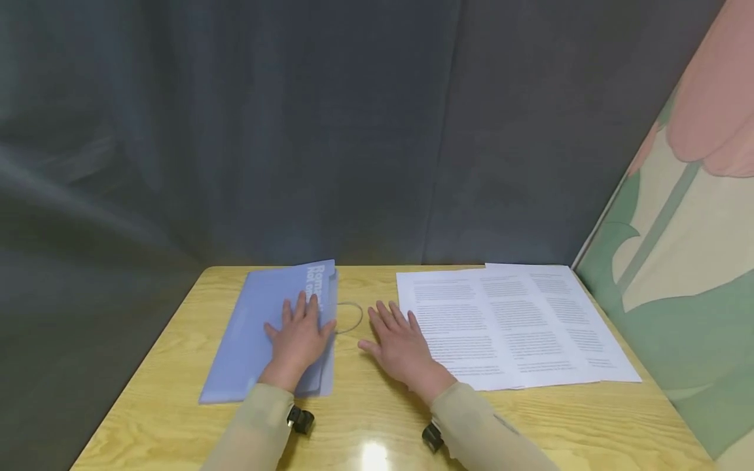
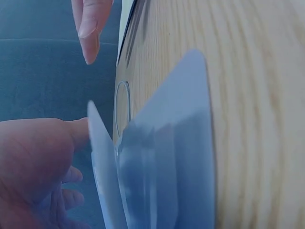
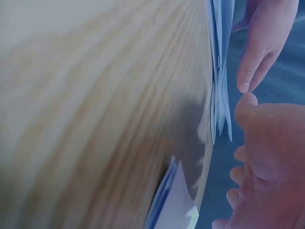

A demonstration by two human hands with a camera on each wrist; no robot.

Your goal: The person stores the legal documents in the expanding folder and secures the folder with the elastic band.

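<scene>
A translucent blue document folder (image 1: 259, 327) with white lettering lies on the left of the table. My left hand (image 1: 297, 337) is over it, fingers spread, thumb toward the folder's right edge. In the left wrist view the folder's flap (image 2: 102, 167) stands slightly raised beside the thumb. A thin elastic cord loop (image 1: 351, 317) sticks out from the folder's right side. My right hand (image 1: 400, 347), palm down with fingers extended, holds nothing. It hovers over the wood, close to the left edge of the printed sheets (image 1: 512, 327).
The sheets overlap in a fanned row on the right of the wooden table (image 1: 377, 418). A dark grey curtain (image 1: 353, 131) hangs behind the table's back edge. Patterned fabric (image 1: 695, 261) rises along the right side. Small black cameras (image 1: 302, 420) sit on both wrists.
</scene>
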